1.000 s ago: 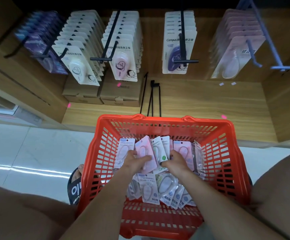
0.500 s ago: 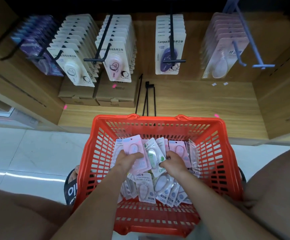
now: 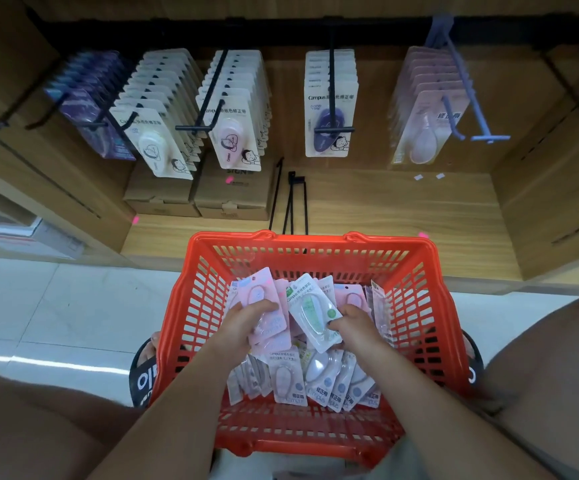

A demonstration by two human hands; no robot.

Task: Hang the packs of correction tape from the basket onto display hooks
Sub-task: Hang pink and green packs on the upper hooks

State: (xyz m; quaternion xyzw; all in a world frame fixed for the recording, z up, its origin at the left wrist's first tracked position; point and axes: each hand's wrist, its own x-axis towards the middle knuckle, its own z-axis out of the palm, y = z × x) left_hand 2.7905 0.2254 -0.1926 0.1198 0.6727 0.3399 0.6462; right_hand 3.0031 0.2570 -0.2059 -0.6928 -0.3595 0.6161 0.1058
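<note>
An orange mesh basket (image 3: 416,282) sits in front of me, holding several packs of correction tape. My left hand (image 3: 243,323) grips a small stack of pink packs (image 3: 263,299), fingers curled over their face. Beside it, my right hand (image 3: 353,322) pinches a green-and-white pack (image 3: 312,311) at its lower corner, lifted above the pile. More packs (image 3: 291,379) lie loose on the basket floor. Above, black display hooks (image 3: 196,127) carry rows of hanging packs, and a lilac hook (image 3: 488,137) at the right holds pink packs (image 3: 423,126).
Two cardboard boxes (image 3: 232,192) stand on the wooden shelf (image 3: 385,209) under the hooks. Spare black hooks (image 3: 291,202) lean on the shelf behind the basket. Wooden side panels close in left and right. White floor tiles (image 3: 56,306) lie to the left.
Both hands have lifted packs higher out of the pile; the left gathered pink packs into a stack and the right raised a green-and-white one. The view tilted up slightly.
</note>
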